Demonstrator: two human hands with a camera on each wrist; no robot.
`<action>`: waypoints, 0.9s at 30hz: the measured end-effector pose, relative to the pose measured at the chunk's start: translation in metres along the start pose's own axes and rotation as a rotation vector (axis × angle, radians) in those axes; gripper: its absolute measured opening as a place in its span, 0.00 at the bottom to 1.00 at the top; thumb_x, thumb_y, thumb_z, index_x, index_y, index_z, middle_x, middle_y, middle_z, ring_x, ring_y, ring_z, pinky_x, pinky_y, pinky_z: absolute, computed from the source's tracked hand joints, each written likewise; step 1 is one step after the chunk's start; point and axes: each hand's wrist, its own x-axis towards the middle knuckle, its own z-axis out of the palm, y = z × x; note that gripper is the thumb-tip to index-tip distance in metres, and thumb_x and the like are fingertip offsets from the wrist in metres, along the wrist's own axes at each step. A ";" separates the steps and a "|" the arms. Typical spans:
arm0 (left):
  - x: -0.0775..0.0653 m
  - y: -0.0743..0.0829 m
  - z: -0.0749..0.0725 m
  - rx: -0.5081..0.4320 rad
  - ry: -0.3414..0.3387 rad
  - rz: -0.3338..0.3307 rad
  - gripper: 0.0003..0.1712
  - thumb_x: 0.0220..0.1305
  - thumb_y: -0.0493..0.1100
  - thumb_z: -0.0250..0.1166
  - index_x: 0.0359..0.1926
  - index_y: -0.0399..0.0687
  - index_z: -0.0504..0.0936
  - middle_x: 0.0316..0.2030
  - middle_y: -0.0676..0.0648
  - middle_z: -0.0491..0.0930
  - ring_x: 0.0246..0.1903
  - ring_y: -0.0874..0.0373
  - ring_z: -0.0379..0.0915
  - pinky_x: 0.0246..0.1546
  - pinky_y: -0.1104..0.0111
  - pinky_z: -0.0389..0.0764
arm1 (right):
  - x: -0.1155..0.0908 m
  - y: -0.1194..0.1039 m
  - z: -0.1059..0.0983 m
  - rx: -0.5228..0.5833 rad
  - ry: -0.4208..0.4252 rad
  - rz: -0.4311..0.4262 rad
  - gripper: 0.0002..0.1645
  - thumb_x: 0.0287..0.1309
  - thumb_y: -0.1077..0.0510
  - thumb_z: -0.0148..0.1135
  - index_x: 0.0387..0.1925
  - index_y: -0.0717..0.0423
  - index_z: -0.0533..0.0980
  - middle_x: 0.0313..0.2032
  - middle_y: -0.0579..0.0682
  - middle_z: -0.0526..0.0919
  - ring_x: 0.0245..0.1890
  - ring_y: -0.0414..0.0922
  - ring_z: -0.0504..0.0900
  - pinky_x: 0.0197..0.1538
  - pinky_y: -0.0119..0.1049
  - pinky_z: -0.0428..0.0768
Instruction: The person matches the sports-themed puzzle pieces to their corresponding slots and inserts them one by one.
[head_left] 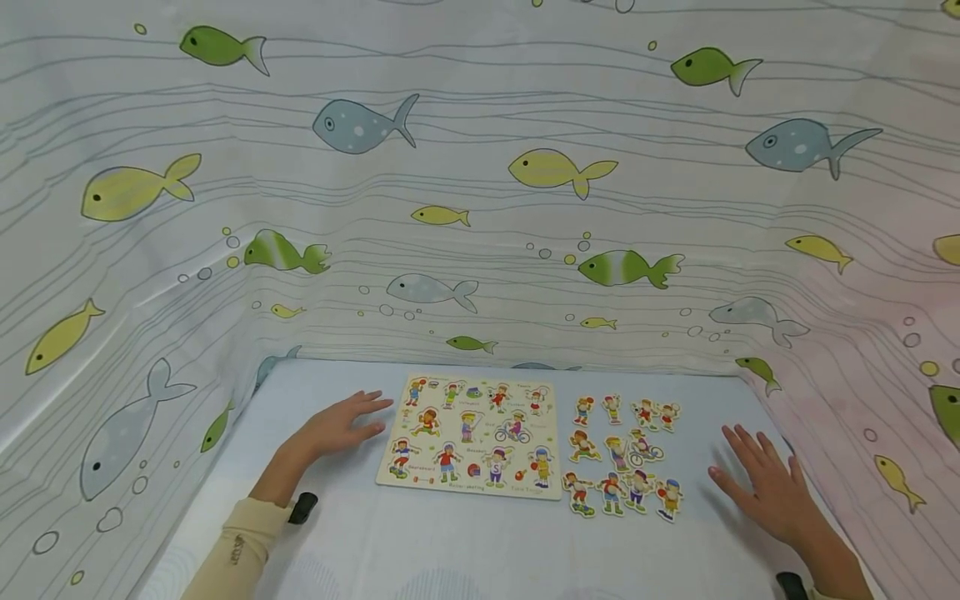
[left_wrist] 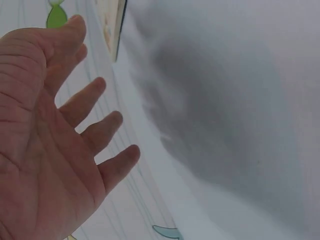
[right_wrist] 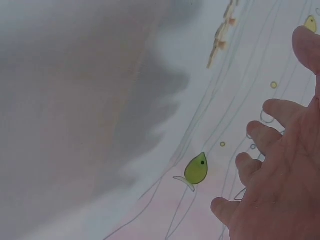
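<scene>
A wooden puzzle board [head_left: 480,446] printed with children playing sports lies on the table. To its right, several loose cut-out puzzle pieces [head_left: 612,486] are laid out in three rows. My left hand [head_left: 341,427] is just left of the board with its fingers spread and nothing in it; the left wrist view shows the palm of that hand [left_wrist: 55,135] and its shadow on the cloth. Right of the pieces, my right hand [head_left: 768,487] has its fingers spread apart and holds nothing. In the right wrist view, the pieces [right_wrist: 222,35] show edge-on beyond the hand [right_wrist: 280,185].
A pale cloth [head_left: 480,550] covers the table. White sheeting with printed fish [head_left: 562,169] rises behind it and along both sides. Dark bands [head_left: 303,508] sit at the wrists.
</scene>
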 end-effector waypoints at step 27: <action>0.010 0.003 0.019 0.024 -0.053 0.067 0.31 0.67 0.60 0.62 0.66 0.53 0.76 0.69 0.40 0.66 0.70 0.34 0.53 0.64 0.38 0.59 | -0.003 0.000 0.004 -0.003 -0.008 0.030 0.51 0.65 0.35 0.56 0.76 0.58 0.50 0.70 0.71 0.55 0.71 0.71 0.41 0.61 0.78 0.30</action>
